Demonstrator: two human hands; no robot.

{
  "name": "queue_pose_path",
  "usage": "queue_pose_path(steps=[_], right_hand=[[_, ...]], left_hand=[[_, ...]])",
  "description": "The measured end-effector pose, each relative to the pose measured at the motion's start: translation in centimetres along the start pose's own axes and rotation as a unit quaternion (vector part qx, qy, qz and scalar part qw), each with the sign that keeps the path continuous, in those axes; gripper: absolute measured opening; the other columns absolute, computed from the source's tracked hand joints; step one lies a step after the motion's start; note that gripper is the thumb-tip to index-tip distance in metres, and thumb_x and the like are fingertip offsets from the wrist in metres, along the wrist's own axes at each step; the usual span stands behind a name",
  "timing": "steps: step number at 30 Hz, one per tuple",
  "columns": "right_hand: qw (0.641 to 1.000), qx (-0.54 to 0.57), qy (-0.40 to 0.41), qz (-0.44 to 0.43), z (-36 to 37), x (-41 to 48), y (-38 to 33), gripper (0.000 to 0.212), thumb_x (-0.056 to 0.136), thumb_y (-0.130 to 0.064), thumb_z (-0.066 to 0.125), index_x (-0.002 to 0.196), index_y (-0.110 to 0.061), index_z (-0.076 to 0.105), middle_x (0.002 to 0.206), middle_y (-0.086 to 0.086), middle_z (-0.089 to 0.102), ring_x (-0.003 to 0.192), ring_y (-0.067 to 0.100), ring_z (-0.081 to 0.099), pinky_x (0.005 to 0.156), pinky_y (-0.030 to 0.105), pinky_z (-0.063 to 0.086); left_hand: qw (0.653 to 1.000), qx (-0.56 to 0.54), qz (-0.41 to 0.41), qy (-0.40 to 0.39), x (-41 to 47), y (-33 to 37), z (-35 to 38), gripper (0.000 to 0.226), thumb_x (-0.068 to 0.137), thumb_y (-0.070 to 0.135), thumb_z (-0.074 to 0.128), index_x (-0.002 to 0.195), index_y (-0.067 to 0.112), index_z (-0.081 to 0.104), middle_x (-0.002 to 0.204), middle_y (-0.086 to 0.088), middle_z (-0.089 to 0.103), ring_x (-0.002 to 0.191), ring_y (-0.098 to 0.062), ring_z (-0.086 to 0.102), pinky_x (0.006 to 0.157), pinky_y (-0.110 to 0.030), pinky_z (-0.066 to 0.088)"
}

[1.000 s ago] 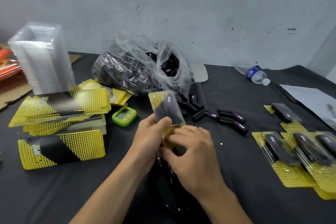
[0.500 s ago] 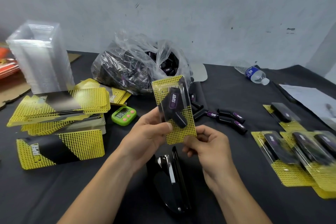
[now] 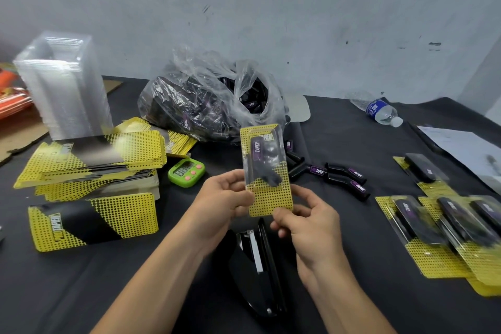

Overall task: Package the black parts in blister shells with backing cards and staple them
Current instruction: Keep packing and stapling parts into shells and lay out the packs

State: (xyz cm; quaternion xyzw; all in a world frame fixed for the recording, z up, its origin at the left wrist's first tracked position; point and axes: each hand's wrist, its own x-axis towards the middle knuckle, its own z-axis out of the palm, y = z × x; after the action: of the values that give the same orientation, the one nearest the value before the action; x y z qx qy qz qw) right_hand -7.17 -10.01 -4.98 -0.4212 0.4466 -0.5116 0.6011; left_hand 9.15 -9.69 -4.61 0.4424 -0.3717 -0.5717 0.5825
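Head: black tablecloth (image 3: 81,293), scuffed grey wall (image 3: 271,8)

Yellow black-dotted backing card (image 3: 271,202), black part (image 3: 264,164) with purple label, lime-green timer (image 3: 186,172), black stapler (image 3: 257,266).

Two slim forearms (image 3: 151,274), bare along all their visible length, end in a bare left grip (image 3: 222,198) and right grip (image 3: 306,228).

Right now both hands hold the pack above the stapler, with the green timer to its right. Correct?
Not quite. The head view shows the timer to the left of the pack, by the card stacks. The rest holds: the left hand and right hand hold the pack above the stapler.
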Motion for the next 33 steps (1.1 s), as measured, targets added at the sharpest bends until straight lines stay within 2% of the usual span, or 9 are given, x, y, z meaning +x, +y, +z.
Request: queue_pose_path(steps=[5,8,10,14,17,20,25,30,33], right_hand=[[1.000,-0.005,-0.015,0.010,-0.2,0.3,0.2,0.038,0.088,0.011,0.070,0.112,-0.018,0.068,0.079,0.014,0.077,0.058,0.016,0.067,0.052,0.022,0.053],[0.998,-0.064,-0.008,0.021,-0.2,0.7,0.3,0.004,0.094,-0.014,0.075,0.093,-0.011,0.075,0.072,0.013,0.076,0.055,0.017,0.066,0.048,0.022,0.049],[0.989,-0.144,-0.005,0.018,-0.4,0.9,0.6,0.022,0.096,-0.027,0.073,0.080,-0.011,0.076,0.066,0.011,0.074,0.050,0.016,0.063,0.044,0.020,0.043],[0.995,-0.092,-0.014,0.044,-0.4,0.9,0.4,0.020,0.098,-0.014,0.070,0.083,-0.002,0.074,0.061,0.013,0.069,0.042,0.015,0.056,0.036,0.020,0.034],[0.997,-0.038,-0.020,0.060,-0.4,1.1,0.3,0.016,0.098,-0.008,0.068,0.086,0.002,0.072,0.061,0.014,0.067,0.041,0.014,0.056,0.036,0.019,0.034],[0.997,-0.002,-0.024,0.070,-0.4,1.2,0.4,0.011,0.096,-0.004,0.068,0.089,0.004,0.072,0.063,0.016,0.068,0.044,0.014,0.058,0.038,0.019,0.040],[0.997,0.007,-0.030,0.068,-0.2,1.5,0.7,0.006,0.095,0.003,0.068,0.093,0.004,0.074,0.068,0.019,0.071,0.049,0.016,0.064,0.045,0.019,0.051],[0.997,0.004,-0.045,0.070,-0.2,1.5,0.4,0.008,0.097,0.004,0.065,0.096,0.003,0.073,0.069,0.017,0.072,0.050,0.015,0.064,0.046,0.019,0.052],[0.995,0.029,-0.051,0.086,-0.4,1.5,0.0,0.009,0.098,0.003,0.063,0.099,0.003,0.072,0.069,0.016,0.072,0.052,0.015,0.066,0.048,0.020,0.053]], left_hand=[[1.000,0.014,-0.005,-0.004,-0.2,-0.1,0.3,0.031,0.093,-0.014,0.061,0.119,0.002,0.068,0.105,-0.018,0.078,0.096,-0.031,0.078,0.069,-0.029,0.062],[0.998,0.058,0.010,0.019,-0.2,-0.1,0.1,0.033,0.090,-0.015,0.064,0.114,0.005,0.073,0.102,-0.017,0.079,0.090,-0.029,0.078,0.068,-0.031,0.063],[0.997,0.072,0.006,0.013,-0.3,-0.2,0.2,0.036,0.087,-0.018,0.065,0.112,0.006,0.074,0.101,-0.016,0.079,0.085,-0.025,0.078,0.067,-0.030,0.063],[0.997,0.076,-0.004,0.001,-0.4,-0.1,0.4,0.038,0.087,-0.017,0.065,0.111,0.010,0.076,0.101,-0.014,0.080,0.083,-0.022,0.078,0.067,-0.025,0.062],[0.998,0.055,-0.042,-0.003,-0.5,0.2,0.3,0.025,0.093,-0.007,0.066,0.108,0.008,0.078,0.101,-0.015,0.079,0.080,-0.022,0.078,0.067,-0.030,0.065],[0.995,0.065,-0.078,-0.002,-0.7,0.4,0.2,0.019,0.098,0.004,0.065,0.094,0.010,0.082,0.100,-0.016,0.079,0.083,-0.023,0.079,0.062,-0.025,0.061],[0.994,0.065,-0.080,0.019,-0.7,0.4,0.1,0.027,0.094,-0.006,0.066,0.088,0.014,0.084,0.102,-0.016,0.079,0.088,-0.027,0.078,0.066,-0.025,0.062],[0.995,0.029,-0.088,0.025,-0.6,0.4,0.1,0.020,0.094,-0.008,0.063,0.102,0.003,0.078,0.104,-0.017,0.079,0.088,-0.024,0.078,0.066,-0.023,0.061],[0.992,-0.052,-0.111,0.015,-0.4,0.8,-0.3,0.022,0.098,0.005,0.059,0.109,0.002,0.077,0.108,-0.018,0.078,0.090,-0.023,0.078,0.065,-0.025,0.062]])
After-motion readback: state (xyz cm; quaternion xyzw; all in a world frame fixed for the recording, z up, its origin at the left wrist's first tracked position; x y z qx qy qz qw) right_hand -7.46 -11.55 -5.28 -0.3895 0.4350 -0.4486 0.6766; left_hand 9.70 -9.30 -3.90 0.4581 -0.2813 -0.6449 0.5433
